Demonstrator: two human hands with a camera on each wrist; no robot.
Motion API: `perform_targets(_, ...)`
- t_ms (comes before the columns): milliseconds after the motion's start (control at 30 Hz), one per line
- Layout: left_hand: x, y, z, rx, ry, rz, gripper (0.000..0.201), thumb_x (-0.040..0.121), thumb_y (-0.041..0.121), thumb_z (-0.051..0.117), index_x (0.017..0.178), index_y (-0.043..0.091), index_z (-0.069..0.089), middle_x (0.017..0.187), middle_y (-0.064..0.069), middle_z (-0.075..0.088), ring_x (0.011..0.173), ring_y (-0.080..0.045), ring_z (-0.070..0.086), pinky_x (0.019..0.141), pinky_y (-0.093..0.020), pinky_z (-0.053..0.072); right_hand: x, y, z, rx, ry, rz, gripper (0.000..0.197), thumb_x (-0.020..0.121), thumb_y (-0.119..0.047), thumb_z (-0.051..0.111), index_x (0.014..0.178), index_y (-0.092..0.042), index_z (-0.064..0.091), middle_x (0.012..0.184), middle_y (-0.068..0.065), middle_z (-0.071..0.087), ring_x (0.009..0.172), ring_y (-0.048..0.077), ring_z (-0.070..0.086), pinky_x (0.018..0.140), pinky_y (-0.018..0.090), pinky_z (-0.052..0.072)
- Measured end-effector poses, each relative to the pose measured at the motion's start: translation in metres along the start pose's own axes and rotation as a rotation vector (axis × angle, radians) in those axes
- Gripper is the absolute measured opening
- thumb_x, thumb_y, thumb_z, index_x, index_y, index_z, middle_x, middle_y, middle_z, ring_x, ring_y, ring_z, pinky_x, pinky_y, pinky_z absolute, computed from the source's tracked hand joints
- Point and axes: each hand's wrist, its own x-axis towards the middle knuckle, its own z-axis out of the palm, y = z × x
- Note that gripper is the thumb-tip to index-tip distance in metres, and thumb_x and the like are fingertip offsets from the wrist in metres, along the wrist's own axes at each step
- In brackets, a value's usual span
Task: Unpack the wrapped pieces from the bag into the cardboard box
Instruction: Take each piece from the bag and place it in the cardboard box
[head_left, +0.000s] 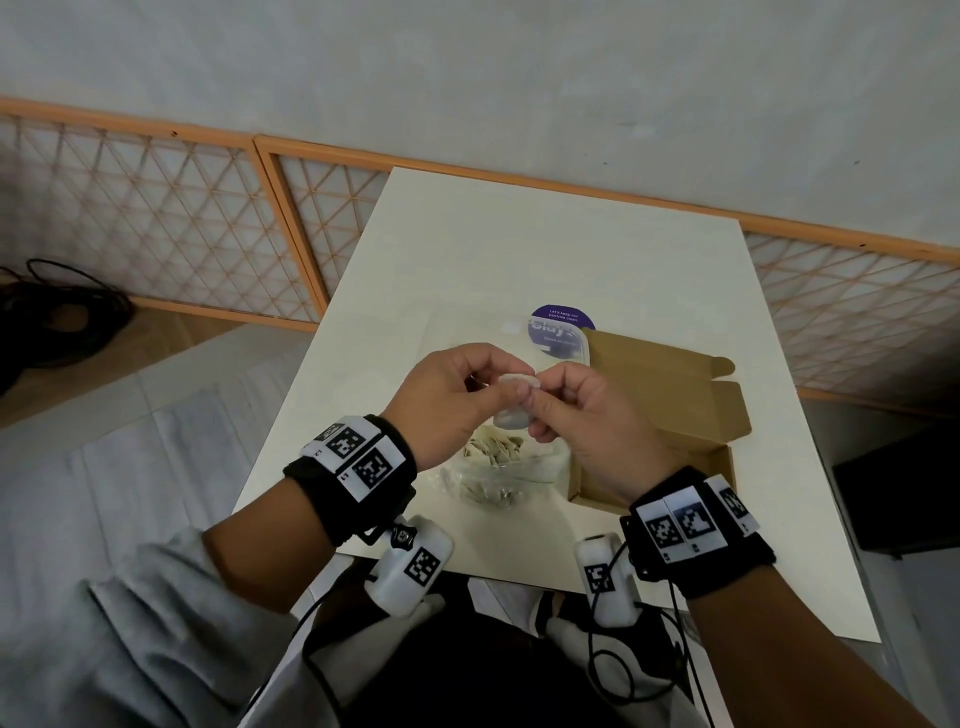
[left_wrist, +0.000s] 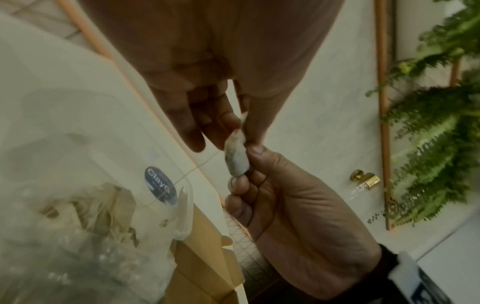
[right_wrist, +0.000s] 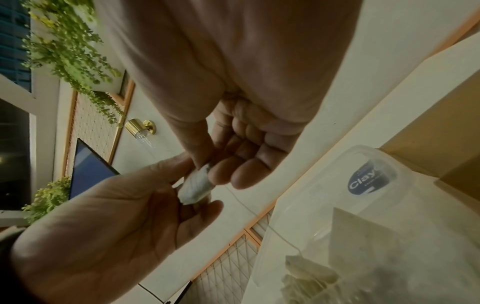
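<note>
Both hands are raised above the centre of the white surface (head_left: 519, 249), meeting over the clear bag (head_left: 498, 475).

Left hand (head_left: 452, 400): fingers curled, thumb and forefinger pinching the upper end of one wrapped piece (head_left: 514, 402). In the left wrist view the thumb presses the twisted top of the wrapper against the fingertips.

Right hand (head_left: 587, 415): fingers curled, thumb and forefinger clamped on the same wrapped piece from the 3 o'clock side. The right wrist view shows the piece (right_wrist: 197, 188) held between the two hands, pale and translucent, with something greyish inside.

Wrapped piece: held in the air by both hands, clear of the surface, directly above the bag and at about 9 o'clock from the cardboard box (head_left: 670, 410). It is not in the box.

Bag: lies on the surface below the hands, toward 6 o'clock, with a heap of pale beige wrapped pieces (head_left: 493, 452) visible through the plastic. A round dark purple label (head_left: 561, 327) sits at its far end, toward 12 o'clock; its print reads partly as "Clay".

Cardboard box: open, brown, just beside the bag at 3 o'clock, lid flap folded back toward 12 o'clock. The right wrist hides most of its interior; contents cannot be determined.

A wooden lattice screen (head_left: 171, 228) stands beyond the surface at 10 o'clock.
</note>
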Motion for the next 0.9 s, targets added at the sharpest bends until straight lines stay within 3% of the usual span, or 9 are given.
perform_targets(100, 0.002, 0.005, -0.001, 0.081, 0.045, 0.048, 0.006, 0.094, 0.019, 0.075, 0.096, 0.020, 0.080, 0.094, 0.000, 0.079, 0.086, -0.025, 0.070, 0.085, -0.034, 0.056, -0.001, -0.002, -0.001, -0.019, -0.006, -0.016, 0.017, 0.098, -0.019, 0.072, 0.100, -0.002, 0.071, 0.076, 0.005, 0.072, 0.069, 0.015, 0.066, 0.065, 0.024, 0.057)
perform_targets(200, 0.003, 0.009, -0.004, 0.116, 0.119, 0.075, 0.004, 0.092, 0.021, 0.077, 0.093, 0.022, 0.081, 0.100, 0.002, 0.075, 0.083, -0.019, 0.068, 0.077, -0.022, 0.054, 0.000, -0.004, -0.001, -0.054, -0.016, -0.031, 0.014, 0.098, -0.016, 0.072, 0.099, -0.003, 0.071, 0.080, 0.015, 0.072, 0.070, 0.015, 0.066, 0.066, 0.025, 0.057)
perform_targets(367, 0.001, 0.024, -0.015, 0.012, 0.071, 0.125, 0.011, 0.098, 0.011, 0.069, 0.101, 0.003, 0.075, 0.093, -0.013, 0.079, 0.089, -0.024, 0.075, 0.084, -0.026, 0.057, 0.007, 0.010, -0.011, -0.205, 0.010, -0.018, 0.005, 0.098, -0.015, 0.071, 0.096, -0.019, 0.074, 0.084, -0.004, 0.073, 0.070, 0.007, 0.065, 0.068, 0.023, 0.054)
perform_targets(433, -0.001, 0.028, -0.021, 0.022, 0.082, 0.157, 0.011, 0.099, 0.011, 0.067, 0.101, 0.003, 0.074, 0.091, -0.014, 0.078, 0.084, -0.018, 0.074, 0.079, -0.021, 0.055, 0.009, 0.020, -0.019, -0.403, 0.004, -0.022, 0.010, 0.099, -0.018, 0.069, 0.101, -0.026, 0.075, 0.089, -0.009, 0.071, 0.068, -0.001, 0.060, 0.070, 0.021, 0.050)
perform_targets(567, -0.007, 0.027, -0.029, 0.116, 0.117, 0.168, 0.009, 0.099, 0.017, 0.068, 0.100, 0.013, 0.076, 0.090, -0.006, 0.078, 0.082, -0.014, 0.073, 0.075, -0.020, 0.055, 0.012, 0.036, -0.024, -0.858, -0.154, -0.003, 0.024, 0.102, -0.026, 0.060, 0.118, -0.039, 0.071, 0.101, -0.011, 0.056, 0.083, 0.002, 0.056, 0.075, 0.024, 0.044)
perform_targets(667, -0.014, 0.023, -0.028, 0.111, 0.096, 0.123, 0.010, 0.100, 0.019, 0.068, 0.108, 0.017, 0.072, 0.087, 0.000, 0.080, 0.083, -0.011, 0.075, 0.079, -0.018, 0.054, 0.014, 0.042, -0.016, -0.983, -0.210, 0.007, 0.030, 0.104, -0.028, 0.055, 0.130, -0.038, 0.066, 0.105, -0.009, 0.046, 0.083, 0.008, 0.055, 0.065, 0.017, 0.038)
perform_targets(733, -0.018, 0.019, -0.027, 0.123, 0.084, 0.082, 0.016, 0.099, 0.022, 0.069, 0.115, 0.020, 0.067, 0.083, 0.001, 0.080, 0.076, -0.004, 0.072, 0.075, -0.012, 0.048, 0.015, 0.044, -0.013, -1.053, -0.214, 0.032, 0.031, 0.104, -0.027, 0.053, 0.133, -0.031, 0.064, 0.111, -0.006, 0.045, 0.084, 0.013, 0.055, 0.063, 0.020, 0.037)
perform_targets(800, -0.021, 0.015, -0.027, 0.138, 0.081, 0.053, 0.014, 0.098, 0.023, 0.069, 0.111, 0.019, 0.066, 0.081, 0.001, 0.080, 0.071, -0.004, 0.070, 0.071, -0.011, 0.046, 0.015, 0.045, -0.012, -1.105, -0.194, 0.047, 0.026, 0.105, -0.028, 0.052, 0.126, -0.024, 0.067, 0.117, -0.001, 0.049, 0.086, 0.019, 0.058, 0.069, 0.027, 0.041)
perform_targets(900, -0.024, 0.009, -0.030, 0.157, 0.067, 0.039, 0.006, 0.098, 0.022, 0.069, 0.098, 0.016, 0.068, 0.081, -0.002, 0.080, 0.076, -0.010, 0.075, 0.073, -0.017, 0.052, 0.012, 0.041, -0.015, -1.062, -0.128, 0.020, 0.020, 0.104, -0.031, 0.054, 0.110, -0.022, 0.070, 0.114, 0.000, 0.053, 0.088, 0.017, 0.063, 0.072, 0.027, 0.044)
